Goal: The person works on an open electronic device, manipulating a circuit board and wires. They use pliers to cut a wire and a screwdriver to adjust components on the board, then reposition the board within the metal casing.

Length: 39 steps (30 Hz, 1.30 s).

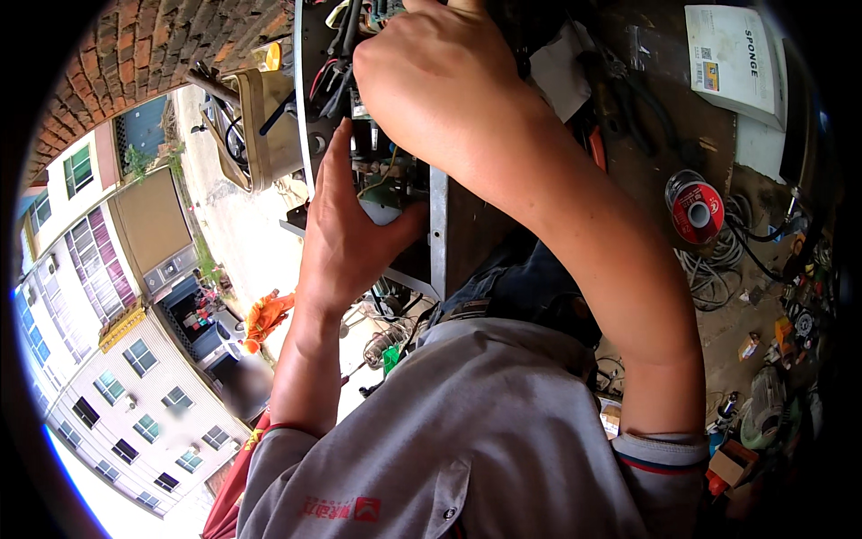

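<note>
Now | L hand (346, 216) fwd, thumb wide, at chassis (439, 234) | R hand (440, 79) curled, can't tell grip

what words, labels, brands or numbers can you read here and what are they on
I won't copy out wording, but it stands here:
White box: large dark lettering, plus small print too small to read
Spool: red label, print too small
Grey shirt: red emblem and lettering

A white box (732, 63) bears dark capital lettering and a small label with a square code. Below the box, a spool (700, 193) has pale print on its red label. Well left and below the box, a grey shirt (458, 413) shows red characters beside a red emblem.
</note>
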Available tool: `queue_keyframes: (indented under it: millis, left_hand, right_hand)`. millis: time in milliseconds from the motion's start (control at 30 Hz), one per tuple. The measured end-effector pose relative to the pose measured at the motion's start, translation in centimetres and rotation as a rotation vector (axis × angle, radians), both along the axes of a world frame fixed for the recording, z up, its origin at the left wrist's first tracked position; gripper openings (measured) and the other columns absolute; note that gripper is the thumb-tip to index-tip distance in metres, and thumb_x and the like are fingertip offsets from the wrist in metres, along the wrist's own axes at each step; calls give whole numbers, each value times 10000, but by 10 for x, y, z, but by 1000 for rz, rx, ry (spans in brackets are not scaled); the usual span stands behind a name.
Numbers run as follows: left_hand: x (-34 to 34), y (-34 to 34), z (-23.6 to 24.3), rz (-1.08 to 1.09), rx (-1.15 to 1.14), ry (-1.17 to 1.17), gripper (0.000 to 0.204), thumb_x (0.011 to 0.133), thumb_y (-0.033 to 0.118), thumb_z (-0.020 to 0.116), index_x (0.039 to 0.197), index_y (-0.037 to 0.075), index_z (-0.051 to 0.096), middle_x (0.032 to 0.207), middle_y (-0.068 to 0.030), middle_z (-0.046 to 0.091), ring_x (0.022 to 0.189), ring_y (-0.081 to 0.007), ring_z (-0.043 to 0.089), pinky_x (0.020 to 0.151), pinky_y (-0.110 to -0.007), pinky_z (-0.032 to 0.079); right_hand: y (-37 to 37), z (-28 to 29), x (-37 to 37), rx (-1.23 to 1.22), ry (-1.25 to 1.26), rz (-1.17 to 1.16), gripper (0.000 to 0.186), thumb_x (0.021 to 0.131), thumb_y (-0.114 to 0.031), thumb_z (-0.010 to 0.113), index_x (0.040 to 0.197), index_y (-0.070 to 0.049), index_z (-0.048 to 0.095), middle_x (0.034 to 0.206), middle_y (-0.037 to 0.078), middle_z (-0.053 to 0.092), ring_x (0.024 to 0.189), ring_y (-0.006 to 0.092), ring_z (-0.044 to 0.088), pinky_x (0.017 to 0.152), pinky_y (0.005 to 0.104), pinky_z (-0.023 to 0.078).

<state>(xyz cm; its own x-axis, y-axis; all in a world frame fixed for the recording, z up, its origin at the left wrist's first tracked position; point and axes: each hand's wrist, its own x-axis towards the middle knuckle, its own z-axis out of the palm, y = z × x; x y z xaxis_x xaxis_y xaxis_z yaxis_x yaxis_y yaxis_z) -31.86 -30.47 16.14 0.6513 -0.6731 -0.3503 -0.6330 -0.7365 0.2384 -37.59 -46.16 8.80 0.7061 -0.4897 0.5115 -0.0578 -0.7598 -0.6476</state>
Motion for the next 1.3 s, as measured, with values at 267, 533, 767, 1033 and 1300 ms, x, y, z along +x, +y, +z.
queue_keyframes:
  millis: [267, 533, 767, 1033, 1300]
  left_hand:
    - [4, -7, 5, -42, -8, 47, 1044, 711, 201, 864, 1539, -99, 304, 1415, -306, 541, 1306, -383, 575, 1087, -410, 469]
    - [6, -7, 7, -55, 12, 41, 1043, 714, 211, 864, 1539, -98, 304, 1436, -305, 524, 1339, -392, 541, 1117, -420, 445]
    - [-2, 11, -5, -110, -116, -2, 1018, 757, 216, 879, 1551, -61, 306, 1505, -304, 447, 1393, -419, 470, 1162, -450, 401]
    - [-41, 64, -1, -85, -225, -283, 308, 885, 112, 760, 1162, 21, 660, 1209, -180, 611, 1161, -357, 539, 1004, -460, 417]
    - [-46, 51, -20, -46, -211, -288, 300, 963, 172, 617, 1214, 22, 687, 1229, -132, 615, 1178, -328, 499, 1066, -468, 311]
  right_hand:
    - [-1, 2, 8, 93, 67, 77, 172, 795, -144, 640, 707, -45, 750, 730, 163, 708, 956, 344, 666, 1198, 633, 208]
    - [-4, 12, 0, 28, 199, 68, 192, 815, -145, 631, 727, -46, 770, 747, 171, 718, 994, 321, 657, 1213, 615, 159]
    - [-6, 21, -7, 21, 310, 84, 200, 841, -178, 635, 746, -81, 782, 830, 151, 734, 1057, 299, 635, 1206, 602, 130]
    - [-8, 22, -7, -82, 405, 107, 164, 824, -173, 659, 764, -91, 789, 850, 142, 723, 1066, 298, 630, 1208, 650, 164]
    - [-13, 13, -3, -220, 456, 34, 144, 780, -78, 656, 775, -84, 800, 875, 129, 722, 1032, 276, 637, 1172, 660, 170]
